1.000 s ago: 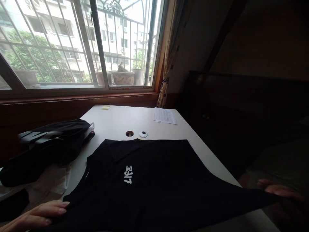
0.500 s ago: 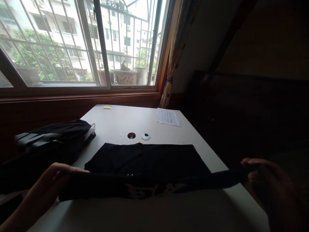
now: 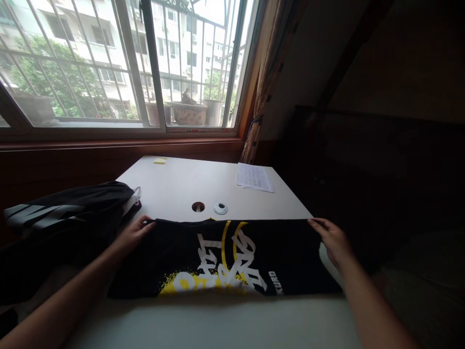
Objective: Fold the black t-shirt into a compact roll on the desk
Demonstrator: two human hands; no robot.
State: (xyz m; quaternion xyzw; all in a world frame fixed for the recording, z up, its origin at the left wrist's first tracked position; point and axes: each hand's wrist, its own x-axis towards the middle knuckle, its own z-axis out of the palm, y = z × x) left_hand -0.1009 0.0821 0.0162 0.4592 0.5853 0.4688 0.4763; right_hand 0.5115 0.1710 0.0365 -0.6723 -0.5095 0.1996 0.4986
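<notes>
A folded black T-shirt (image 3: 298, 257) with white lettering and a yellow print lies across the white table (image 3: 174, 184). My left hand (image 3: 136, 231) pinches its far left corner. At the far right corner, my right hand (image 3: 330, 237) grips the cloth between thumb and fingers. The far edge is drawn straight between both hands, and the near edge lies on the table in front of me. What is under the top layer is hidden.
A pile of dark clothes (image 3: 72, 208) with grey stripes sits at the left. Behind the shirt are a cable hole (image 3: 198, 207) and its round cover (image 3: 220, 208). Papers (image 3: 255, 177) and a yellow note (image 3: 160, 160) lie toward the window (image 3: 196, 72).
Both hands have moved away from me to the shirt's far edge, carrying the raised near edge over. The shirt is now folded over, and its printed side shows.
</notes>
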